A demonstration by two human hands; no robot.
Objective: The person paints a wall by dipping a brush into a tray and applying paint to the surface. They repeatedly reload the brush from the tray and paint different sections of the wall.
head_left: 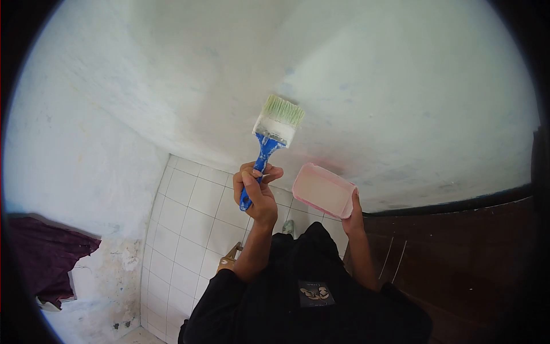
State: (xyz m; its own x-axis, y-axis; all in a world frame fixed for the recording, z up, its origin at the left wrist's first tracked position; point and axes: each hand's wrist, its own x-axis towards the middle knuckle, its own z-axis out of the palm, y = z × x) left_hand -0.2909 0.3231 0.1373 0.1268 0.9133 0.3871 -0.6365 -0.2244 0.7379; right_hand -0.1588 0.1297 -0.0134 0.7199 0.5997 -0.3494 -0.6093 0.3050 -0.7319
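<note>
My left hand [258, 192] is wrapped round the blue handle of a wide paintbrush [278, 121]. Its pale green bristles point up at the white wall [366, 103] and overlap it in this view; whitish paint coats the base of the bristles and spots the handle. Lower and to the right, my right hand [354, 218] grips the near right corner of a pink plastic tub [317, 207]. Pale, whitish paint lies inside the tub. Part of that hand is hidden behind the tub.
White tiles [195, 198] cover the floor below. A dark brown panel-like surface [458, 264] stands at lower right, against the wall. Dark purple cloth [48, 252] hangs at far left. A wooden piece [229, 259] shows beside my left arm, and a small greenish object [288, 227] near my body.
</note>
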